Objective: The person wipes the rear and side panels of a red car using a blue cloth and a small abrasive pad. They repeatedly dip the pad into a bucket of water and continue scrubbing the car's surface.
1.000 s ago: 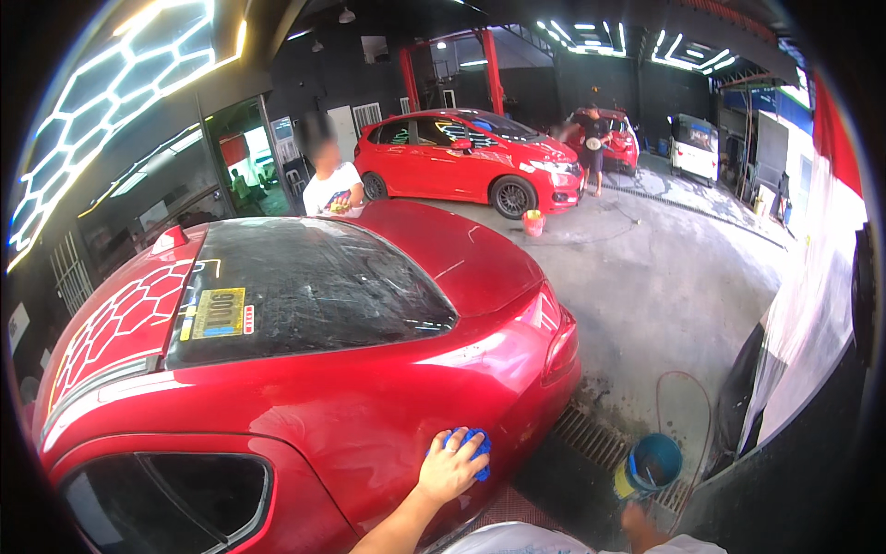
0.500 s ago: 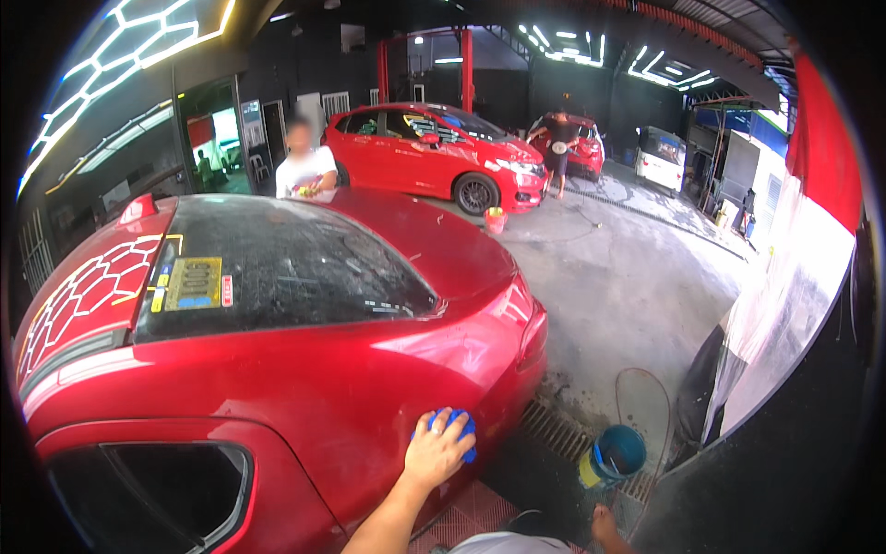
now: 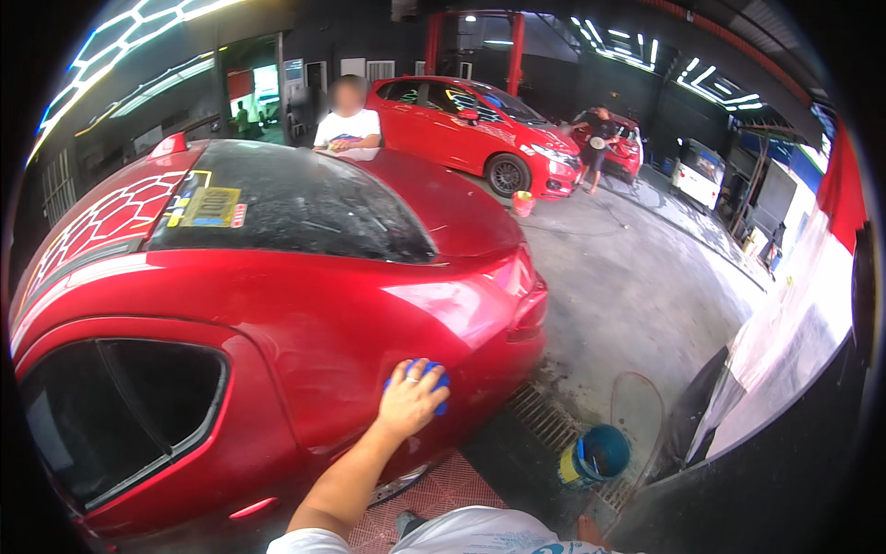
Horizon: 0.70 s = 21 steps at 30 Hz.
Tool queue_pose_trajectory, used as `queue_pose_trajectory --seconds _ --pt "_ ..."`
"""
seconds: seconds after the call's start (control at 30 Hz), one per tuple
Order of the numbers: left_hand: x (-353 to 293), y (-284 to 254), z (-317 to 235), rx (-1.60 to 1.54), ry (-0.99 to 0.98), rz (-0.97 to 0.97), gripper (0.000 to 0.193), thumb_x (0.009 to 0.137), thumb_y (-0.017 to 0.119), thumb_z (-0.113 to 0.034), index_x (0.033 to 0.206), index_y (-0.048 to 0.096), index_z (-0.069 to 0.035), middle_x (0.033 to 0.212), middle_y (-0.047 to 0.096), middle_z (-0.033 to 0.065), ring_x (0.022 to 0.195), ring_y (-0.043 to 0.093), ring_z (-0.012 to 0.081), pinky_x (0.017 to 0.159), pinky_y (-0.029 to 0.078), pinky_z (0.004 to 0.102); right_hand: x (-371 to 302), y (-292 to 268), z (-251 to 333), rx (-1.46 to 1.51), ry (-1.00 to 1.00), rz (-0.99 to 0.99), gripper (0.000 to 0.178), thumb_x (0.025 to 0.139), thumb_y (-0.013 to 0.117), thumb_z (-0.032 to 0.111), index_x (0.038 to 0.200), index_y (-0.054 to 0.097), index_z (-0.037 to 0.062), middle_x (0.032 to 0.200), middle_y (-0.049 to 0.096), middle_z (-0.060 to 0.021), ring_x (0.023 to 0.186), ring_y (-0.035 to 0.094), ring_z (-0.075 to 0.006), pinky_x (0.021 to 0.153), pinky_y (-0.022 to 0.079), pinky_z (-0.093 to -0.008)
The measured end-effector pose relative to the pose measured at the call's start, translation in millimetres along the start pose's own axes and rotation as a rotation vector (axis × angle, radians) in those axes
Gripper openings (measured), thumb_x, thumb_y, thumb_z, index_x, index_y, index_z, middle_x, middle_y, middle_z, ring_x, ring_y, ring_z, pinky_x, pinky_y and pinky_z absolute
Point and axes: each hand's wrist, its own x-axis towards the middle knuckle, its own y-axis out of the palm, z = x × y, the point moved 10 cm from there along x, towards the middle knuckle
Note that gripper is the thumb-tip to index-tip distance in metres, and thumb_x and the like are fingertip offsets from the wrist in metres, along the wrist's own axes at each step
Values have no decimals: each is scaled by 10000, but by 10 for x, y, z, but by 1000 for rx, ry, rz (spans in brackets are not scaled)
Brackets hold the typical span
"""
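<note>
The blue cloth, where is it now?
In the head view, below centre, the blue cloth is under the left hand, against the rear side of the nearest red car.

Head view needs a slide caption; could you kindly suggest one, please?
Left hand holds a blue cloth against a red sedan's rear fender; a blue bucket stands nearby.

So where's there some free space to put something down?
The widest bare patch is the grey floor, between the near red car and the red-and-white curtain. It's tighter around the blue bucket, by the drain grate. On the car's side, the left hand and blue cloth take up a spot.
</note>
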Motion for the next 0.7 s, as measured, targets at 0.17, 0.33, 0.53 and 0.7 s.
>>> queue_pose_trajectory --seconds 0.17,0.33,0.53,0.7 --pt "8 135 -214 120 -85 -158 267 720 854 -249 973 774 -221 1403 671 63 1331 600 368 1112 434 601 190 -744 -394 269 -263 -373 530 1181 372 383 1352 654 -31 1288 702 -283 1222 664 -444 1053 496 -487" --pt "-286 394 -205 370 -153 -1 341 706 859 -284 1036 773 -273 1477 633 69 1446 507 377 1218 358 638 100 -669 -967 235 90 -124 583 1175 369 395 1507 588 -31 1438 668 -286 1372 616 -444 1178 454 -446" --pt "109 604 -336 369 -235 169 467 719 882 -244 1172 772 -268 1565 561 82 1530 425 381 1268 312 620 112 -574 -2531 83 32 14 615 1163 400 453 1496 591 -27 1471 622 -315 1402 566 -481 1168 453 -519" --pt "15 1075 -363 378 -108 336 289 778 817 -234 1059 784 -295 1544 581 51 1512 446 351 1258 312 630 211 -881 -1991 165 158 -32 568 1164 412 423 1466 627 -8 1463 643 -284 1402 568 -471 1155 457 -496"
